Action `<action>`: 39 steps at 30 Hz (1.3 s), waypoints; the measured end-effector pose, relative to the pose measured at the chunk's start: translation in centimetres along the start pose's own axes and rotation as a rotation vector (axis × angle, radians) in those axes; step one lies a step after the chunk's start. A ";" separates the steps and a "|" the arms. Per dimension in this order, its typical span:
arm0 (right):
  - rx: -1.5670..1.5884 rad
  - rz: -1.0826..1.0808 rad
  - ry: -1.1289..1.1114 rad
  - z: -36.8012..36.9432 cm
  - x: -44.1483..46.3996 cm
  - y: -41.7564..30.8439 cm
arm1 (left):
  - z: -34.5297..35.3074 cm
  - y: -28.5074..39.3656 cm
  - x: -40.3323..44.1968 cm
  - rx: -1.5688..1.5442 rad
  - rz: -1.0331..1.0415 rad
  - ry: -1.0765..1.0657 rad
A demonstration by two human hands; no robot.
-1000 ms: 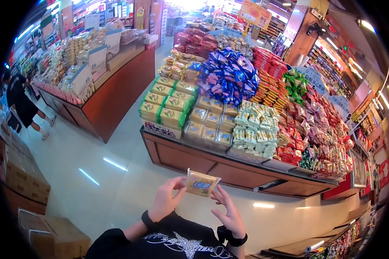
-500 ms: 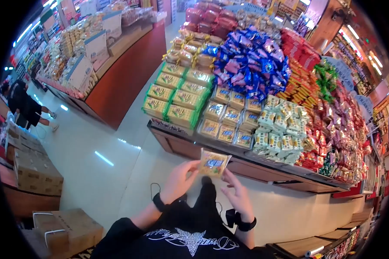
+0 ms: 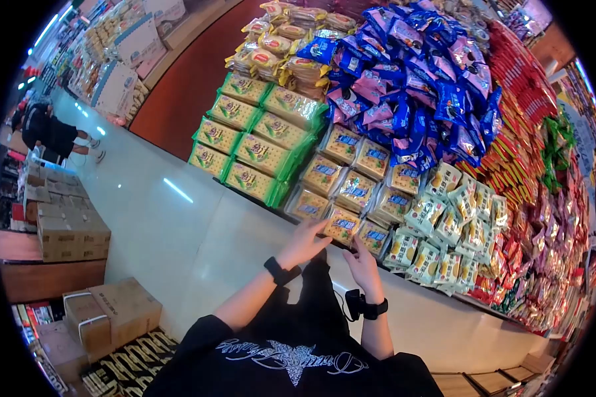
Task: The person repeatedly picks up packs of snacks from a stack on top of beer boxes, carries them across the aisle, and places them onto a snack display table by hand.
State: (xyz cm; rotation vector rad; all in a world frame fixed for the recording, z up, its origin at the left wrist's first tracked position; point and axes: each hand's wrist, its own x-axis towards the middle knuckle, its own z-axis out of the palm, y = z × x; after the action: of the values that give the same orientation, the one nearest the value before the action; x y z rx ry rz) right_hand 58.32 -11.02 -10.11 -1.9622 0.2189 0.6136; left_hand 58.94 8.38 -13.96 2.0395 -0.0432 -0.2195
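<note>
A square clear-wrapped packet of crackers (image 3: pixel 342 225) with a blue label is at the front edge of the display, among matching packets. My left hand (image 3: pixel 302 243) grips its left side, fingers closed at the edge. At its lower right corner, my right hand (image 3: pixel 363 263) has its fingertips against the wrapper. Several like cracker packets (image 3: pixel 356 189) stand in stacked rows just behind. To their left are larger green-edged cracker packs (image 3: pixel 254 177); pale green-and-white snack bags (image 3: pixel 425 261) are heaped on the right. The packet's underside is hidden.
Blue and pink snack bags (image 3: pixel 404 99) pile up behind, with yellow-ended packs (image 3: pixel 265 58) at the back left. Cardboard boxes (image 3: pixel 116 311) sit at the lower left. A person in dark clothes (image 3: pixel 46 132) is farther off across the shiny floor (image 3: pixel 198 225).
Both hands have carried the cracker packet forward from in front of the body to the front of the stacked rows. The display now appears closer.
</note>
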 end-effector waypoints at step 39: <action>-0.372 -0.754 -0.862 13.4 -12.2 -9.5 | -0.8 11.5 -42.3 -0.028 -0.593 1.373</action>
State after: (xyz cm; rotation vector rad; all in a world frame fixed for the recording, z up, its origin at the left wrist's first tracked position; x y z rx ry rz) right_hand 47.47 3.79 -1.11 -1.7412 -1.1758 0.9471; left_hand 18.24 9.07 2.35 1.7346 1.3821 0.8275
